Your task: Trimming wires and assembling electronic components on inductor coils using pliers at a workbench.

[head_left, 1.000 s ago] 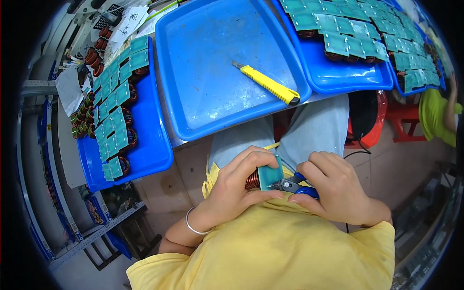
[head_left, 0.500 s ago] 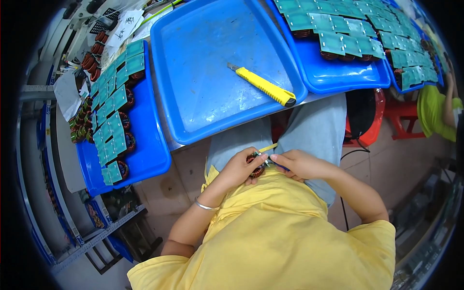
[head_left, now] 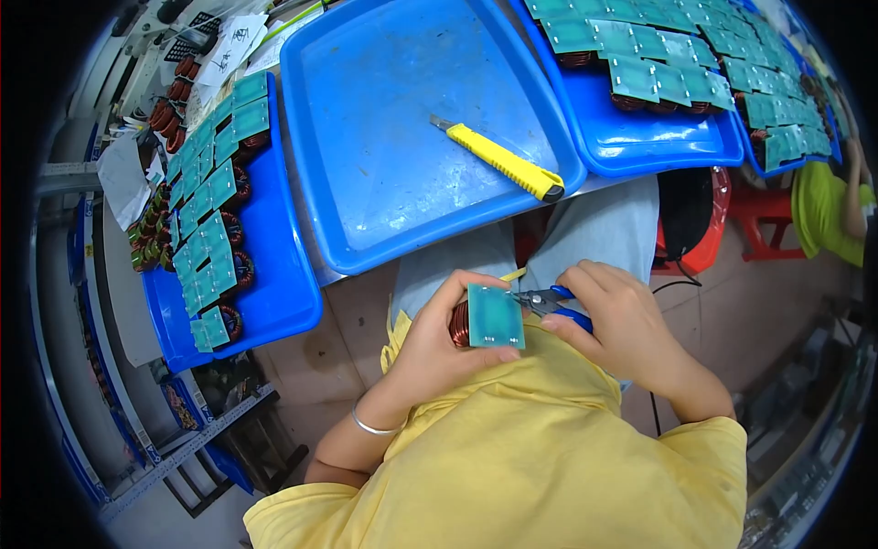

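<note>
My left hand (head_left: 437,343) holds a small green circuit board (head_left: 495,316) with a copper coil (head_left: 459,325) on its underside, board face up, over my lap. My right hand (head_left: 617,320) grips blue-handled cutters (head_left: 549,300), whose jaws touch the board's right edge. Both hands sit close together just below the table's front edge, above my yellow shirt (head_left: 549,457).
A big blue tray (head_left: 366,174) in front holds a yellow utility knife (head_left: 501,162). A blue tray on the left (head_left: 274,293) and one on the right (head_left: 640,137) carry several green boards on coils. A red stool (head_left: 709,247) and another person in green (head_left: 823,206) are at right.
The view shifted and my hands came back into clear sight lower over my lap; the green board now faces up with the cutters at its right edge.
</note>
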`<state>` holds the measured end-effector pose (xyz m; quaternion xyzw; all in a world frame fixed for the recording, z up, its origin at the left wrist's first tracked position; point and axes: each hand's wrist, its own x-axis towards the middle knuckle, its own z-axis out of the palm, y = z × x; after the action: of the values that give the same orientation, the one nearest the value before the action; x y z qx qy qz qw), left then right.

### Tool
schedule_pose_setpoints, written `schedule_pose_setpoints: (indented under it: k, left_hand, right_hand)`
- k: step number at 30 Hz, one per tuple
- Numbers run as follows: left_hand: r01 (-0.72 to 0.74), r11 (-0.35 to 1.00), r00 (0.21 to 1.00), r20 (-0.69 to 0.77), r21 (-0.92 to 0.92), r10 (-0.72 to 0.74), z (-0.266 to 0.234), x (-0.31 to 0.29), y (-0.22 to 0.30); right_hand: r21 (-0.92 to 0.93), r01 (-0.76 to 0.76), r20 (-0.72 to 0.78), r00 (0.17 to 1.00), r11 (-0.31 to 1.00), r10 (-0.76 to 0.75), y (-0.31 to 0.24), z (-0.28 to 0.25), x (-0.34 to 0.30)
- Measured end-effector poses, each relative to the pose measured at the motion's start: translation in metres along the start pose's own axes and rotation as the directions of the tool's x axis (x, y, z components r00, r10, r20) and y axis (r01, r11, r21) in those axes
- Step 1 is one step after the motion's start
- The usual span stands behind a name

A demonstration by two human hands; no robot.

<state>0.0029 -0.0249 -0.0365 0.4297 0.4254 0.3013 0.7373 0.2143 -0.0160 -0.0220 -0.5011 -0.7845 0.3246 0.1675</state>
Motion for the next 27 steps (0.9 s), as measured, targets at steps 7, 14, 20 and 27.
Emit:
schedule_pose_setpoints:
  k: [7, 14, 20, 27]
  left_hand:
    - [-0.079, 0.996, 0.997, 0.016, 0.052, 0.078, 0.005, -0.012, 0.012]
    - [-0.189, 0.949, 0.982, 0.031, 0.254, 0.188, 0.004, -0.017, 0.014]
    - [-0.245, 0.888, 0.968, 0.052, 0.389, 0.244, 0.004, -0.022, 0.019]
    - [-0.259, 0.847, 0.963, 0.057, 0.465, 0.263, 0.004, -0.017, 0.025]
  right_hand:
    - [-0.132, 0.066, -0.044, 0.996, 0.989, -0.073, -0.011, -0.009, -0.005]
    - [-0.150, 0.089, -0.039, 0.995, 0.985, -0.095, -0.016, -0.013, -0.007]
    - [-0.188, 0.125, -0.023, 0.991, 0.974, -0.132, -0.020, -0.018, -0.007]
    - [-0.179, 0.159, -0.012, 0.987, 0.971, -0.163, -0.017, -0.019, -0.003]
